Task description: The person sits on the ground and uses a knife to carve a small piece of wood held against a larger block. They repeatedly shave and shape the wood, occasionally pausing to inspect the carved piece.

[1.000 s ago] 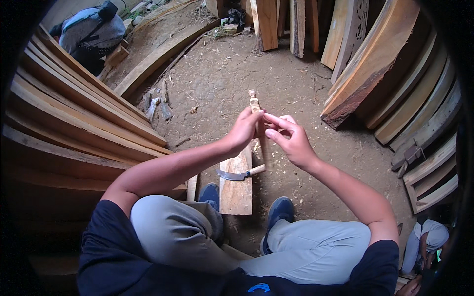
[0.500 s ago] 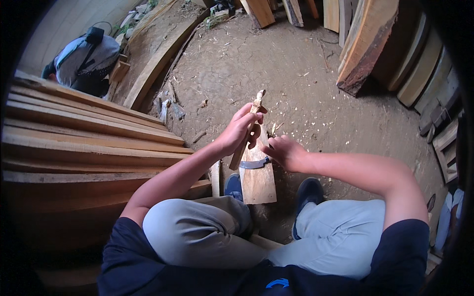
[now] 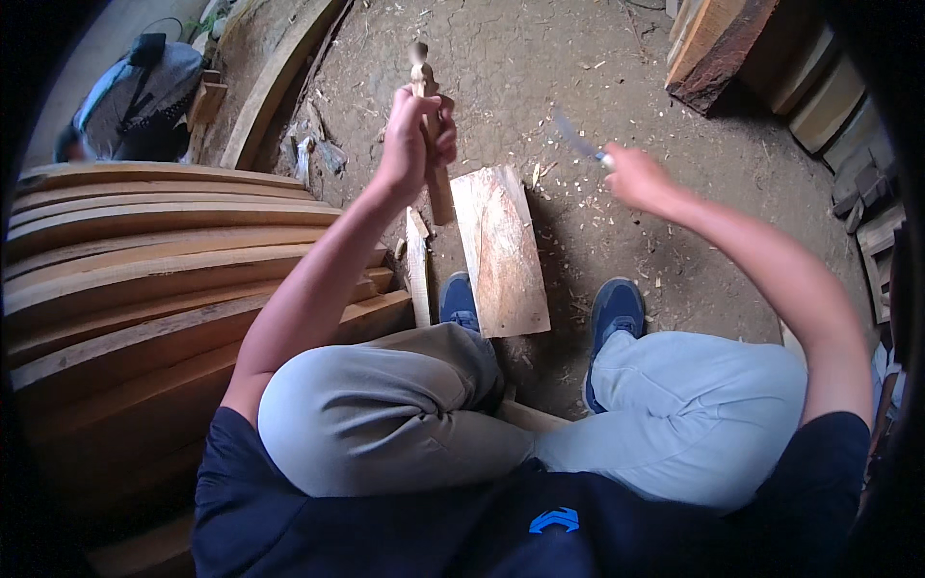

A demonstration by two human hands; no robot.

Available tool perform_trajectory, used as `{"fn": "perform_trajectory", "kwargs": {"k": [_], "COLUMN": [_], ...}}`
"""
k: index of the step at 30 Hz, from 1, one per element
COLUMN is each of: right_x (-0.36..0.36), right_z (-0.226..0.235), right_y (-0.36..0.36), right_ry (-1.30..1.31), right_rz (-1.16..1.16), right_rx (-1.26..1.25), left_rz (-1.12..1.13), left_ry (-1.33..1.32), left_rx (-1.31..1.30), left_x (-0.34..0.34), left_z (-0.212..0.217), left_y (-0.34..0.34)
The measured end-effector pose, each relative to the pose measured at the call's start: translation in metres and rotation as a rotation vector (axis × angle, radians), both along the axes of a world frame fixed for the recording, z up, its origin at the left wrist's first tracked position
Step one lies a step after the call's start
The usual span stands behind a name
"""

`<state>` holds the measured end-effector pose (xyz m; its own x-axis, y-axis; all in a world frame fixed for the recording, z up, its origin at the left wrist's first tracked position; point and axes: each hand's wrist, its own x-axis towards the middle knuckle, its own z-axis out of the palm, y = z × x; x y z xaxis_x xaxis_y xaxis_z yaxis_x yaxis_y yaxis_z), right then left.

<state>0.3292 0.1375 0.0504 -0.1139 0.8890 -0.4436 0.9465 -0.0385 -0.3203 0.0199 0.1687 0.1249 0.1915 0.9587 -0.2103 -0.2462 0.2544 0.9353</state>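
My left hand (image 3: 407,144) is wrapped round a carved wooden stick (image 3: 439,197), raised beyond the wooden board. Its upper end is shaped into a rounded knob, and the lower end is squared. Away to the right, my right hand (image 3: 638,177) is closed on the handle of a knife (image 3: 576,139); the slightly blurred blade points up and left, clear of the stick. Below and between the hands stands the pale wooden board (image 3: 501,265), with small chips on its top.
Stacked planks (image 3: 173,246) fill the left side. Thick timber slabs (image 3: 718,53) lean at the upper right. Wood shavings lie scattered over the dirt floor (image 3: 482,77). A narrow offcut (image 3: 417,265) is beside my left shoe (image 3: 461,297). A person (image 3: 145,101) bends down at the upper left.
My left hand has lifted the carved stick up and left. My right hand has swung the knife away to the right, off the board where its blade was. The view has shifted.
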Motion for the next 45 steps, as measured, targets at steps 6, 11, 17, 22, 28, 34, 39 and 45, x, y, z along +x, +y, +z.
{"fn": "perform_trajectory", "kwargs": {"k": [6, 11, 17, 22, 28, 34, 39, 45], "right_x": [0.020, -0.044, 0.015, 0.005, -0.034, 0.001, -0.029, 0.002], "right_z": [0.019, 0.042, 0.005, 0.028, 0.022, 0.015, 0.010, -0.021], "right_y": [-0.051, -0.089, -0.048, -0.043, -0.067, -0.001, -0.023, -0.036], "right_ry": [0.113, 0.184, 0.435, 0.348, 0.513, 0.371, 0.586, 0.398], "right_rz": [0.476, 0.664, 0.067, 0.224, 0.279, -0.094, 0.132, -0.108], "right_rx": [0.000, -0.406, -0.314, -0.168, -0.380, 0.033, -0.062, 0.131], "left_rz": [-0.026, 0.036, -0.133, -0.268, -0.176, -0.140, -0.029, -0.328], "left_ry": [0.360, 0.378, 0.318, 0.240, 0.348, 0.373, 0.352, 0.383], "left_rx": [-0.138, -0.151, -0.224, -0.337, -0.253, -0.254, -0.301, -0.401], "left_x": [-0.040, -0.068, -0.073, -0.078, -0.065, -0.070, -0.062, -0.057], "left_z": [-0.018, -0.036, -0.042, -0.046, -0.048, -0.067, -0.072, -0.065], "left_y": [-0.001, -0.008, -0.019, -0.029, -0.039, -0.049, -0.051, -0.063]}}
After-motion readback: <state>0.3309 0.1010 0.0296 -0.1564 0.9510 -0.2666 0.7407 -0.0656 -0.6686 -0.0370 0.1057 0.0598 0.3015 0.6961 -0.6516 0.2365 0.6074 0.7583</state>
